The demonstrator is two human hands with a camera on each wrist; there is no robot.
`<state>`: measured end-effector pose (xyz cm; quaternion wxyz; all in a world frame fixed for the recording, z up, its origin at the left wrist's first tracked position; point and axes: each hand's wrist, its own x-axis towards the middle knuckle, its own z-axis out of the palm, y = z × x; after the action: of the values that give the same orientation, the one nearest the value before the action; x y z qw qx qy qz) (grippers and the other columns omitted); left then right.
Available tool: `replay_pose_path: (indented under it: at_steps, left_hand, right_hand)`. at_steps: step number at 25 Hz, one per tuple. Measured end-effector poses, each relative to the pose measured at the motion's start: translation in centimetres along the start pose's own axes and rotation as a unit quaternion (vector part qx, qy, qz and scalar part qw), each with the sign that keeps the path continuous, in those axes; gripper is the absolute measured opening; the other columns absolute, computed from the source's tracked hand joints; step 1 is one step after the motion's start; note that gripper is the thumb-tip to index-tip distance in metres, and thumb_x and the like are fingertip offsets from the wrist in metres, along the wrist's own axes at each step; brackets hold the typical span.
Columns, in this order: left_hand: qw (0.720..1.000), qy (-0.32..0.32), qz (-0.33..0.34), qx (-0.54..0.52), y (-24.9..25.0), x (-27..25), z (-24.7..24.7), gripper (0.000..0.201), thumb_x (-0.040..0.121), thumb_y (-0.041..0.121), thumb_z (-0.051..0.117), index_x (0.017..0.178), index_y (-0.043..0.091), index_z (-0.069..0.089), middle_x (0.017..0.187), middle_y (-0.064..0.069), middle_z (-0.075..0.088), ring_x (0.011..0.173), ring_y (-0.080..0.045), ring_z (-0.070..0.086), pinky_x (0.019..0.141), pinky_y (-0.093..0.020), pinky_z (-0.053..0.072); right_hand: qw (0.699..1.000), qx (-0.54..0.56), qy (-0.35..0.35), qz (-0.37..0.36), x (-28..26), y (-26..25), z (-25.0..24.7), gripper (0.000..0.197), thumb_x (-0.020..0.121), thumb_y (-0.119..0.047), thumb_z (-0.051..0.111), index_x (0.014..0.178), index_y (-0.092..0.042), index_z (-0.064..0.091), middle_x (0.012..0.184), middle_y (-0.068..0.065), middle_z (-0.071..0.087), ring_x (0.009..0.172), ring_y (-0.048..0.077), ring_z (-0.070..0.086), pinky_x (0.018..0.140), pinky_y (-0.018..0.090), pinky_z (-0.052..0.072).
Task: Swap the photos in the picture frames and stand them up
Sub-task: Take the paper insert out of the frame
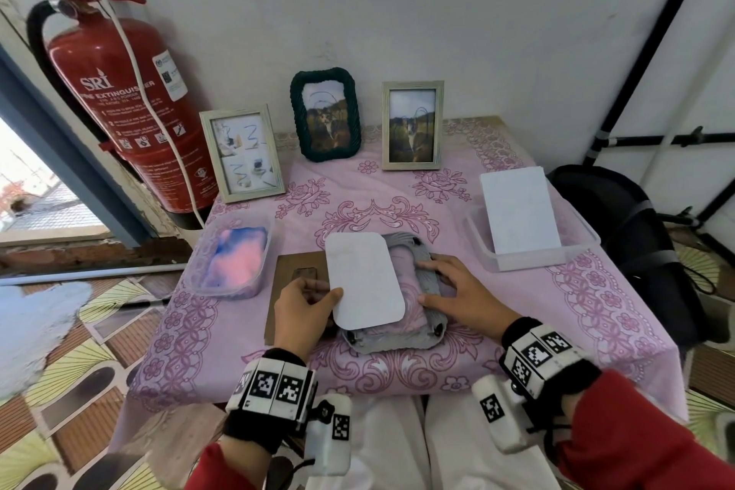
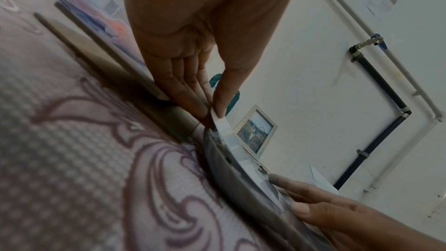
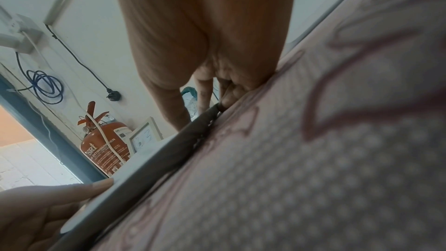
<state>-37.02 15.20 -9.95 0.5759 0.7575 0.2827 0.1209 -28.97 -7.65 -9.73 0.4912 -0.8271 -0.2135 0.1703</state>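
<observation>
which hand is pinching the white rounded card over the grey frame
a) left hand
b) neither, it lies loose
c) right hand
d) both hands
a: the left hand pinches the white card by its left edge between thumb and fingers, while the right hand rests with flat fingers on the grey frame lying face down on the tablecloth.

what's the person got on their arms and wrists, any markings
Red sleeves reach both wrists. The left hand and right hand are bare. Each wrist has a black band carrying white blocks printed with black square fiducial patterns, and a white camera pod with another such marker hangs beneath each.
</observation>
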Motion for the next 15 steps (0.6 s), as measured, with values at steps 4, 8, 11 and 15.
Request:
replay_pose_path:
  at_steps: [4, 8, 11, 15]
  left_hand:
    - [1.000, -0.003, -0.003, -0.007, 0.0, 0.1, -0.1, 0.015, 0.078, 0.015, 0.074, 0.080, 0.012, 0.059, 0.085, -0.015, 0.067, 0.086, -0.033, 0.066, 0.078, -0.050, 0.056]
    - [1.000, -0.002, -0.006, -0.008, -0.2, 0.3, -0.1, 0.015, 0.077, 0.014, 0.074, 0.079, 0.012, 0.059, 0.088, -0.018, 0.068, 0.087, -0.034, 0.066, 0.080, -0.051, 0.055]
    - [1.000, -0.007, -0.004, -0.012, -0.1, 0.3, -0.2, 0.014, 0.078, 0.013, 0.074, 0.080, 0.012, 0.059, 0.088, -0.018, 0.068, 0.087, -0.034, 0.066, 0.078, -0.048, 0.056]
    - [0.998, -0.029, 0.005, -0.052, 0.6, 0.0, -0.3, 0.016, 0.077, 0.012, 0.074, 0.086, 0.008, 0.061, 0.085, -0.018, 0.070, 0.079, -0.031, 0.068, 0.067, -0.037, 0.058]
  right_hand:
    - [1.000, -0.008, 0.005, 0.001, 0.0, -0.2, 0.0, 0.052, 0.083, -0.006, 0.066, 0.132, -0.010, 0.049, 0.135, 0.010, 0.038, 0.126, 0.013, 0.038, 0.102, 0.010, 0.024]
    - [1.000, -0.022, 0.002, -0.005, -0.1, -0.2, 0.0, 0.051, 0.083, -0.007, 0.067, 0.131, -0.010, 0.049, 0.134, 0.010, 0.038, 0.120, 0.007, 0.037, 0.096, 0.004, 0.022]
    - [1.000, -0.021, -0.016, 0.010, -0.2, -0.6, -0.2, 0.052, 0.082, -0.008, 0.067, 0.131, -0.012, 0.049, 0.138, 0.008, 0.035, 0.127, 0.009, 0.035, 0.104, 0.011, 0.022]
    - [0.993, -0.113, -0.013, -0.009, -0.5, -1.3, -0.7, 0.050, 0.085, -0.008, 0.062, 0.133, -0.010, 0.046, 0.144, 0.009, 0.031, 0.138, 0.016, 0.026, 0.111, 0.016, 0.016]
